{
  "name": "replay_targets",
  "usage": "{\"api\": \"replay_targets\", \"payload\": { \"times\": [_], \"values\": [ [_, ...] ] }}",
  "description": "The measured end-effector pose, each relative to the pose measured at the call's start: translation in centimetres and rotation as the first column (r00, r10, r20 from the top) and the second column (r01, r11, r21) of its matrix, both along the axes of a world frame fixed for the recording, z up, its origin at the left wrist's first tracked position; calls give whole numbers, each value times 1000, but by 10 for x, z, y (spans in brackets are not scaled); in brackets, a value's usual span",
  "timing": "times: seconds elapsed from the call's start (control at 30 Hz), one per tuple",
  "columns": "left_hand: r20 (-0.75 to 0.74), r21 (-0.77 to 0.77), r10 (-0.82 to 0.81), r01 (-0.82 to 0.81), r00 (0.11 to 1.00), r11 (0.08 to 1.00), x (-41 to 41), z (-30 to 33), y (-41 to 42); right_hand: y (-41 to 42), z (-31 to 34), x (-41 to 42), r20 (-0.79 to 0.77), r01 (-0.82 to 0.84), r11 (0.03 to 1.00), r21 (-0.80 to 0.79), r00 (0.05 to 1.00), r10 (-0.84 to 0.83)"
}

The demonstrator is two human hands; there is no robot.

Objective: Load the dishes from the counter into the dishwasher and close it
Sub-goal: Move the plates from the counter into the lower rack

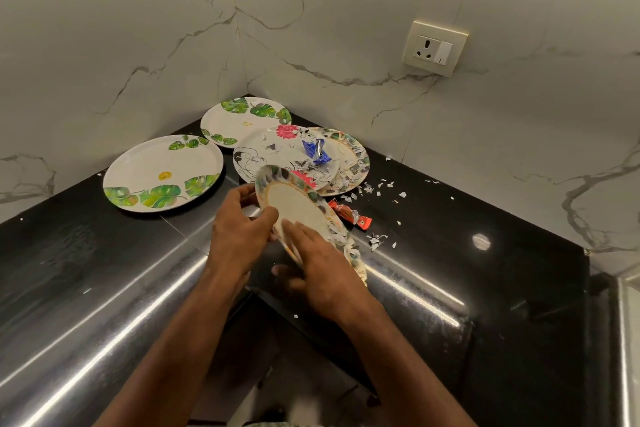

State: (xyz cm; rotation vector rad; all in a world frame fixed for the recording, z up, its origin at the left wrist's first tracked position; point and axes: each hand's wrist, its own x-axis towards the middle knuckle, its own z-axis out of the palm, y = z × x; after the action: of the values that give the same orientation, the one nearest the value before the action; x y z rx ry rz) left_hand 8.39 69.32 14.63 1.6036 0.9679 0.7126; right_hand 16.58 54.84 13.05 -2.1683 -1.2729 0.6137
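Observation:
A small plate with a patterned rim [294,201] is tilted above the black counter [485,288]. My left hand [239,236] grips its near rim, thumb on the face. My right hand [318,263] lies flat on the plate's lower face, fingers straight, amid paper scraps. Behind it sit a flowered plate [277,152] with scraps and a blue wrapper [317,151], and a patterned plate [353,156] partly under it. Two leaf-print plates lie at the left [162,177] and in the corner [239,121]. No dishwasher is in view.
A red wrapper [349,215] and several paper scraps [377,241] lie on the counter to the right of the plates. Marble walls meet in the corner behind. A wall socket [434,47] is at the right. The counter's front edge runs below my arms.

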Motion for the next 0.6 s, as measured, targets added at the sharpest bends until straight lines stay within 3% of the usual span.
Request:
{"api": "replay_targets", "payload": {
  "times": [0.13, 0.2, 0.33, 0.43, 0.6],
  "values": [
    [71, 61, -126, 121, 990, 991, 19, 21, -15, -3, -2, 8, -168, 150, 967, 206, 979, -116],
    [138, 51, -191, 185, 972, 981, 27, 28, -23, -6, 1, 10, -176, 246, 926, 286, 964, -202],
    [204, 57, -288, 282, 936, 958, 37, 33, -34, -15, 9, 16, -293, 445, 759, 475, 893, -341],
    [170, 75, -302, 294, 938, 953, 41, 29, -38, -22, 20, 20, -442, 583, 611, 535, 810, -386],
    [140, 83, -336, 327, 931, 941, 36, 21, -40, -30, 35, 25, -585, 710, 486, 510, 700, -409]
  ]
}}
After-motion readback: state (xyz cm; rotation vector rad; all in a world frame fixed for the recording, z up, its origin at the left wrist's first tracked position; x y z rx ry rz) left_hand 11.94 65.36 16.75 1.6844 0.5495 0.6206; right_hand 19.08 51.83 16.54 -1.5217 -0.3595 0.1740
